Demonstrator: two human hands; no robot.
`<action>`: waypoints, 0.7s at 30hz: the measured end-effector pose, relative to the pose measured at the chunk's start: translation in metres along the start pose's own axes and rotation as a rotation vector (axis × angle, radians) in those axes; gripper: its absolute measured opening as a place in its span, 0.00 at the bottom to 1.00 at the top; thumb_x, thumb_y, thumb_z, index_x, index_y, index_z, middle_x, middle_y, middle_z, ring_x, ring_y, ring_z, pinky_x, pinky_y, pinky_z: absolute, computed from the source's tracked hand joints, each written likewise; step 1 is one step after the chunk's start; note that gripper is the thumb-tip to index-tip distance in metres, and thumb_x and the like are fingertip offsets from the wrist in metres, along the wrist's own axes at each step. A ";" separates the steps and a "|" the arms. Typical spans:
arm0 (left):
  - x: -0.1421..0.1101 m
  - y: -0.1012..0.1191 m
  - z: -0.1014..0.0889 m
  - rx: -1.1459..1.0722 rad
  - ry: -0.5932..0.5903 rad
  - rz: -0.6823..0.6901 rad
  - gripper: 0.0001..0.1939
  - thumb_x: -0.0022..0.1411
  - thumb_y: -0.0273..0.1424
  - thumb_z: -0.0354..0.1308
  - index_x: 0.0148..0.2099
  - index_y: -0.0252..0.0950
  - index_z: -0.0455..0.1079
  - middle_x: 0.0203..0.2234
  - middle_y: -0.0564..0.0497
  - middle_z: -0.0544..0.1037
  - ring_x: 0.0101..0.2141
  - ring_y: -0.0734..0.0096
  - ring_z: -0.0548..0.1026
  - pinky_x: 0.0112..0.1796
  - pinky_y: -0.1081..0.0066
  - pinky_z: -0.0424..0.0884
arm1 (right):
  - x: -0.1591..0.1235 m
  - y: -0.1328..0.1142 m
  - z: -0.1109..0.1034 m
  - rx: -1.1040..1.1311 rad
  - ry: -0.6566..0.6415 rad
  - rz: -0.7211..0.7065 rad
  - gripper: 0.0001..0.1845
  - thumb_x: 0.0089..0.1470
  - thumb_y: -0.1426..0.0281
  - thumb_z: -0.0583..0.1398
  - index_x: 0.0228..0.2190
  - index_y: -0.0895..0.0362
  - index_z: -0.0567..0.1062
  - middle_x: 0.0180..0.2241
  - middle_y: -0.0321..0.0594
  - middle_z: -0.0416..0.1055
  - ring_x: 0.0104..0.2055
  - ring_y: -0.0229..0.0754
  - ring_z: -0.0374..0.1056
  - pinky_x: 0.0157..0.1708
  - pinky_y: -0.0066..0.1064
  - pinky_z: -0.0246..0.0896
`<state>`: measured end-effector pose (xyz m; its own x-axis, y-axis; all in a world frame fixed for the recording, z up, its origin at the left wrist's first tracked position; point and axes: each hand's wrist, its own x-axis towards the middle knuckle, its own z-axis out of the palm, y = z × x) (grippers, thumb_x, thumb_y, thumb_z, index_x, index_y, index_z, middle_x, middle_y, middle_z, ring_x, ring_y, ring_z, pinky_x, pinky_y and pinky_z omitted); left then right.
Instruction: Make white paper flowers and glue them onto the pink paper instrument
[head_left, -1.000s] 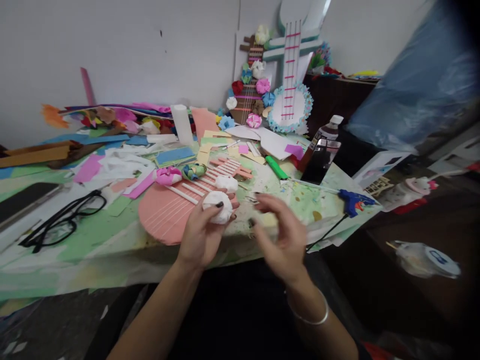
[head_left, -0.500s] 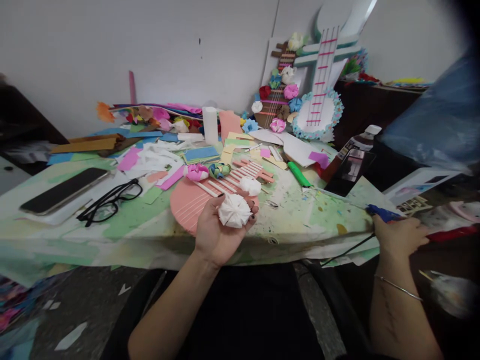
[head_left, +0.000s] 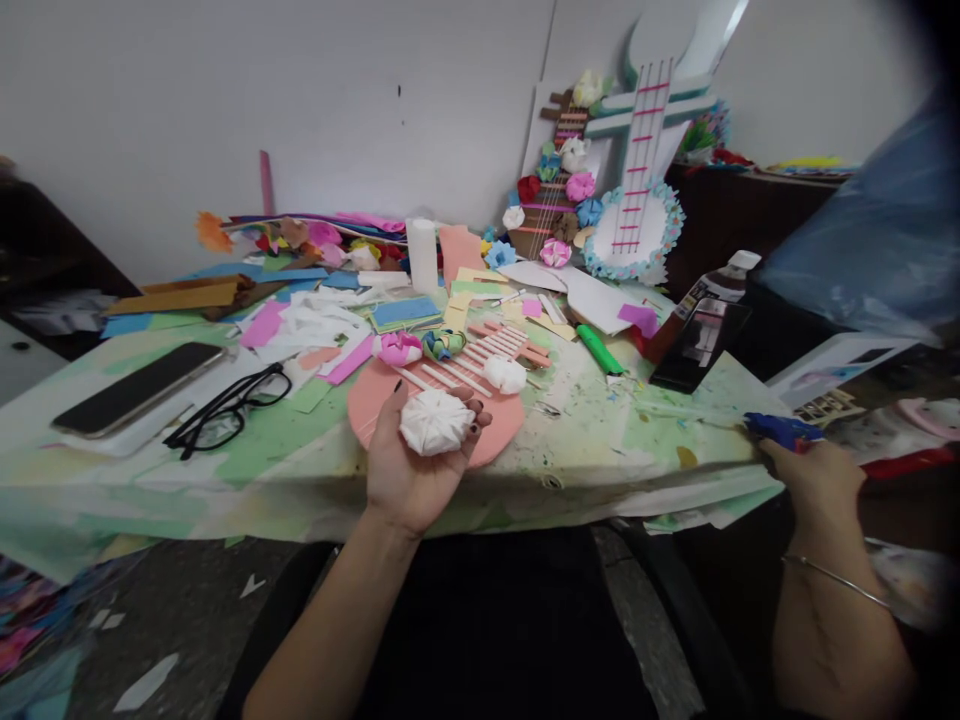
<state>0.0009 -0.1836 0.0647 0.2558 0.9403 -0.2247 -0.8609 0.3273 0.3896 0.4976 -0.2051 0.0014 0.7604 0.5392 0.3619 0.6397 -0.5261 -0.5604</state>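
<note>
The left grip [head_left: 405, 490] cups a white paper flower [head_left: 436, 421] on its palm, fingers half curled round the puffy, pleated ball; a pink guitar [head_left: 501, 428] lies just beyond. Well rightward, the right grip [head_left: 823, 478] clasps a blue glue gun [head_left: 784, 429].

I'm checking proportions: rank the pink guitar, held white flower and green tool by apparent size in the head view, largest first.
1. Pink guitar, partly hidden
2. White flower, in the left hand
3. Green tool
</note>
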 end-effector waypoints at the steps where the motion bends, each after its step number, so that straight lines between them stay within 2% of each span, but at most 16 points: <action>1: 0.001 0.000 0.001 0.009 0.008 -0.011 0.25 0.67 0.40 0.45 0.39 0.23 0.73 0.30 0.39 0.78 0.30 0.62 0.79 0.30 0.71 0.78 | -0.002 -0.003 -0.001 -0.003 0.022 0.037 0.25 0.30 0.68 0.69 0.18 0.48 0.56 0.19 0.31 0.50 0.33 0.60 0.64 0.35 0.52 0.55; 4: 0.002 -0.001 0.002 0.044 0.022 -0.023 0.23 0.68 0.37 0.43 0.37 0.24 0.73 0.29 0.39 0.78 0.29 0.64 0.79 0.30 0.72 0.78 | -0.007 -0.015 -0.005 0.004 0.117 0.117 0.27 0.33 0.67 0.69 0.21 0.48 0.53 0.21 0.29 0.48 0.35 0.56 0.64 0.38 0.49 0.56; 7: 0.000 -0.007 0.004 0.121 0.006 -0.018 0.22 0.66 0.35 0.44 0.36 0.24 0.74 0.29 0.39 0.78 0.29 0.65 0.78 0.29 0.73 0.77 | -0.011 -0.025 -0.006 0.043 0.188 0.080 0.22 0.37 0.66 0.68 0.25 0.51 0.58 0.26 0.35 0.57 0.37 0.50 0.64 0.43 0.44 0.58; 10: -0.002 -0.024 0.010 0.299 -0.135 -0.018 0.18 0.62 0.35 0.51 0.36 0.25 0.75 0.33 0.39 0.80 0.28 0.66 0.78 0.30 0.72 0.75 | -0.012 -0.028 -0.002 0.076 0.250 0.042 0.16 0.44 0.65 0.65 0.33 0.56 0.65 0.34 0.38 0.66 0.40 0.44 0.65 0.46 0.42 0.60; 12: 0.000 -0.043 0.019 0.472 -0.297 -0.059 0.17 0.59 0.37 0.55 0.38 0.27 0.75 0.34 0.39 0.80 0.28 0.66 0.77 0.29 0.72 0.73 | -0.013 -0.028 0.001 0.108 0.288 0.032 0.20 0.43 0.65 0.65 0.37 0.58 0.67 0.38 0.43 0.68 0.41 0.47 0.66 0.47 0.44 0.61; 14: 0.009 -0.069 0.033 0.675 -0.435 -0.092 0.17 0.59 0.39 0.55 0.41 0.31 0.75 0.37 0.41 0.79 0.28 0.66 0.77 0.30 0.70 0.72 | -0.017 -0.028 0.004 0.141 0.309 0.018 0.23 0.41 0.64 0.64 0.39 0.60 0.67 0.39 0.48 0.70 0.42 0.51 0.67 0.49 0.46 0.60; 15: 0.016 -0.084 0.042 0.788 -0.489 -0.029 0.15 0.60 0.38 0.54 0.42 0.34 0.74 0.43 0.42 0.78 0.33 0.64 0.78 0.36 0.67 0.73 | -0.020 -0.029 0.004 0.155 0.314 0.010 0.24 0.40 0.64 0.63 0.40 0.60 0.67 0.40 0.50 0.70 0.42 0.52 0.67 0.49 0.47 0.60; 16: 0.026 -0.099 0.050 0.936 -0.543 0.083 0.12 0.59 0.36 0.55 0.40 0.35 0.73 0.49 0.42 0.76 0.43 0.61 0.77 0.45 0.65 0.72 | -0.024 -0.029 0.005 0.166 0.315 0.002 0.25 0.39 0.63 0.63 0.40 0.60 0.67 0.40 0.51 0.71 0.42 0.53 0.67 0.49 0.47 0.60; 17: 0.037 -0.115 0.059 1.105 -0.594 0.184 0.09 0.58 0.33 0.56 0.40 0.35 0.73 0.53 0.42 0.72 0.54 0.59 0.71 0.55 0.64 0.65 | -0.028 -0.030 0.005 0.176 0.313 -0.008 0.25 0.39 0.62 0.62 0.40 0.60 0.67 0.40 0.51 0.71 0.42 0.53 0.68 0.48 0.47 0.60; 18: 0.048 -0.131 0.067 1.245 -0.622 0.233 0.08 0.59 0.32 0.56 0.39 0.35 0.73 0.57 0.42 0.69 0.60 0.60 0.65 0.61 0.63 0.57 | -0.032 -0.030 0.004 0.185 0.310 -0.018 0.26 0.39 0.61 0.62 0.40 0.61 0.68 0.39 0.51 0.71 0.41 0.53 0.68 0.48 0.47 0.61; 19: 0.060 -0.145 0.074 1.290 -0.642 0.218 0.07 0.58 0.31 0.57 0.38 0.35 0.73 0.59 0.41 0.66 0.63 0.60 0.60 0.62 0.63 0.54 | -0.036 -0.030 0.004 0.194 0.307 -0.029 0.26 0.39 0.60 0.62 0.40 0.61 0.68 0.38 0.51 0.72 0.41 0.53 0.68 0.47 0.46 0.61; 21: 0.080 -0.169 0.083 1.335 -0.675 0.176 0.05 0.57 0.31 0.58 0.35 0.35 0.72 0.55 0.39 0.70 0.62 0.58 0.61 0.63 0.61 0.54 | -0.045 -0.029 0.002 0.207 0.308 -0.050 0.27 0.40 0.59 0.62 0.41 0.61 0.69 0.37 0.50 0.72 0.39 0.52 0.69 0.45 0.44 0.63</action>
<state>0.2032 -0.1553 0.0548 0.6636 0.7190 0.2067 0.0255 -0.2979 0.9543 0.4445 -0.2122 0.0000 0.7469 0.3212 0.5823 0.6648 -0.3427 -0.6638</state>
